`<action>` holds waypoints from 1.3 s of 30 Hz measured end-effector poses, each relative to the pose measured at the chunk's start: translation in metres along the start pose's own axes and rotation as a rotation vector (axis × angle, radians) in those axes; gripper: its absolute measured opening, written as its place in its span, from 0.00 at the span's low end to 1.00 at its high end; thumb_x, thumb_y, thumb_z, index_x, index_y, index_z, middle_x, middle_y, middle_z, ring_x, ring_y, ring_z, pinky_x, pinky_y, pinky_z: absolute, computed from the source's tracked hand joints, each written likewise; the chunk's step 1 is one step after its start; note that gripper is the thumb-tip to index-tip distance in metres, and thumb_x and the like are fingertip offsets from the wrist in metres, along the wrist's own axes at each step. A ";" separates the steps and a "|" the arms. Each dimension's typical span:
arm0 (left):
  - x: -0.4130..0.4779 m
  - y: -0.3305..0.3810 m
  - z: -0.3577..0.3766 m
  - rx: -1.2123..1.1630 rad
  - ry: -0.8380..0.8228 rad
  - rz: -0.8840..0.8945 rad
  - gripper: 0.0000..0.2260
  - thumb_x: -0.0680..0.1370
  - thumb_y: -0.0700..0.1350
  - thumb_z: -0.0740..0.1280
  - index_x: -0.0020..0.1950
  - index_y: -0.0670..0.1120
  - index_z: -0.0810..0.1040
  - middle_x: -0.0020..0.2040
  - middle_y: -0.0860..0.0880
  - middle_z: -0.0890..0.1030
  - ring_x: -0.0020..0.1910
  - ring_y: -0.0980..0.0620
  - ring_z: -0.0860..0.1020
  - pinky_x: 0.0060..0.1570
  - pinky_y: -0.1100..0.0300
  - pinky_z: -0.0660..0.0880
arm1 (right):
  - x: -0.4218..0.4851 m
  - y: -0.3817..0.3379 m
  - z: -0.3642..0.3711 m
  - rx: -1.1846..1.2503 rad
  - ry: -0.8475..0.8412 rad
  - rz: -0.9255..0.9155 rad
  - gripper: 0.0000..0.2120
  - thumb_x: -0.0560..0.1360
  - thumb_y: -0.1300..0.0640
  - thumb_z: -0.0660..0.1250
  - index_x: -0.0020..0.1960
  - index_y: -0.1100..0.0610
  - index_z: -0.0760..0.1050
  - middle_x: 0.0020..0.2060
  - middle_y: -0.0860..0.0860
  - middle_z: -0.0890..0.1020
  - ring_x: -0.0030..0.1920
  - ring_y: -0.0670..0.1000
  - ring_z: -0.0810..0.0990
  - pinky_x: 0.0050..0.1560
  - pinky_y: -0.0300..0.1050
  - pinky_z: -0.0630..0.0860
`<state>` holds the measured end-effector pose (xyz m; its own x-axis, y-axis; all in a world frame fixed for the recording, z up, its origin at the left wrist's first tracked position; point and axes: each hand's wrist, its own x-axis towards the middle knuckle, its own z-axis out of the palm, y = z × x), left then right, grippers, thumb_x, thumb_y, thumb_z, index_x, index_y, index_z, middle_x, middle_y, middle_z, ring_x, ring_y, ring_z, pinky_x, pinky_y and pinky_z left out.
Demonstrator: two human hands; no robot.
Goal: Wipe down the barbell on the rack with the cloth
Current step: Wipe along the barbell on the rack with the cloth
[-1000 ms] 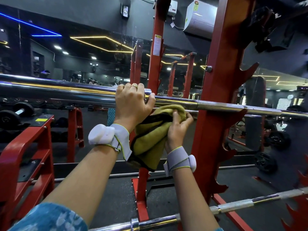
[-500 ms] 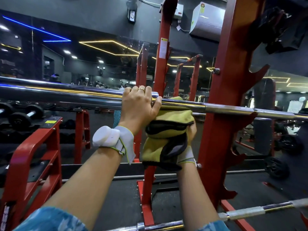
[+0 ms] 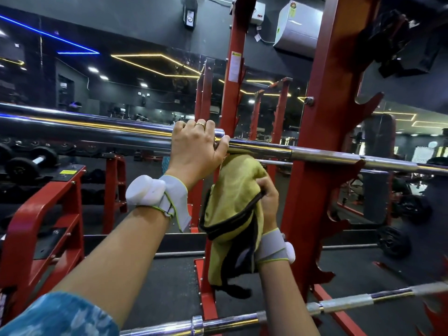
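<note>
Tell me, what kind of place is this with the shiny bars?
Most likely a gym: a chrome barbell rests on a red rack, dumbbells sit at the left, and a weight plate shows at the right.

No legible text; white sticker (image 3: 234,66) on red rack upright (image 3: 230,105) too small to read.

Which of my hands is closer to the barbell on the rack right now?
Left. The left hand grips the barbell from above; the right hand is lower, holding the cloth just under the bar.
</note>
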<state>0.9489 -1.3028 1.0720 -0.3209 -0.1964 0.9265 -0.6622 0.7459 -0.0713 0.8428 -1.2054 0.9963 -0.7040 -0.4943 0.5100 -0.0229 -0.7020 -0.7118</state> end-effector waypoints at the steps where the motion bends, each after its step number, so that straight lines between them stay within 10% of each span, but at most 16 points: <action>1: 0.001 0.002 -0.003 0.004 -0.032 -0.011 0.27 0.75 0.58 0.47 0.46 0.39 0.76 0.41 0.40 0.80 0.42 0.40 0.76 0.47 0.49 0.67 | -0.006 -0.005 0.001 0.017 -0.006 -0.039 0.09 0.64 0.66 0.59 0.42 0.60 0.74 0.31 0.48 0.78 0.32 0.45 0.76 0.36 0.37 0.73; 7: 0.006 0.016 -0.010 0.034 -0.102 -0.118 0.33 0.70 0.57 0.38 0.54 0.40 0.74 0.52 0.38 0.79 0.55 0.41 0.74 0.62 0.48 0.61 | -0.013 -0.051 0.005 -0.167 0.003 -0.555 0.15 0.62 0.69 0.60 0.46 0.57 0.75 0.38 0.45 0.80 0.39 0.42 0.76 0.42 0.34 0.72; 10: 0.006 0.028 -0.008 0.056 -0.108 -0.129 0.29 0.72 0.53 0.46 0.60 0.37 0.74 0.58 0.35 0.77 0.66 0.40 0.68 0.70 0.44 0.51 | 0.009 -0.057 0.005 -0.715 -0.002 -0.843 0.17 0.66 0.60 0.61 0.54 0.58 0.79 0.56 0.57 0.78 0.58 0.56 0.75 0.59 0.49 0.70; 14: 0.009 0.053 -0.003 0.016 -0.066 0.012 0.27 0.73 0.51 0.50 0.63 0.36 0.74 0.61 0.35 0.76 0.69 0.39 0.65 0.72 0.45 0.49 | 0.036 -0.048 -0.007 -1.430 -0.007 -0.944 0.20 0.68 0.51 0.58 0.55 0.51 0.81 0.60 0.55 0.78 0.54 0.65 0.76 0.52 0.63 0.71; 31: 0.031 0.150 0.034 -0.082 -0.215 0.226 0.18 0.74 0.51 0.60 0.55 0.40 0.74 0.55 0.40 0.78 0.60 0.42 0.72 0.70 0.48 0.53 | 0.086 -0.101 -0.110 -1.509 0.354 -0.434 0.19 0.74 0.55 0.60 0.65 0.52 0.74 0.72 0.51 0.64 0.64 0.63 0.67 0.62 0.58 0.66; 39: 0.029 0.156 0.057 0.112 -0.111 0.174 0.13 0.62 0.51 0.70 0.42 0.46 0.76 0.38 0.46 0.78 0.36 0.46 0.76 0.39 0.57 0.70 | 0.063 -0.085 -0.085 -1.679 0.069 -0.599 0.21 0.74 0.52 0.60 0.67 0.52 0.72 0.72 0.52 0.64 0.67 0.64 0.63 0.61 0.64 0.65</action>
<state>0.7977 -1.2280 1.0669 -0.5052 -0.1444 0.8508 -0.6594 0.7007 -0.2726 0.7400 -1.1333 1.0481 -0.3531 -0.3417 0.8709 -0.8594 0.4865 -0.1576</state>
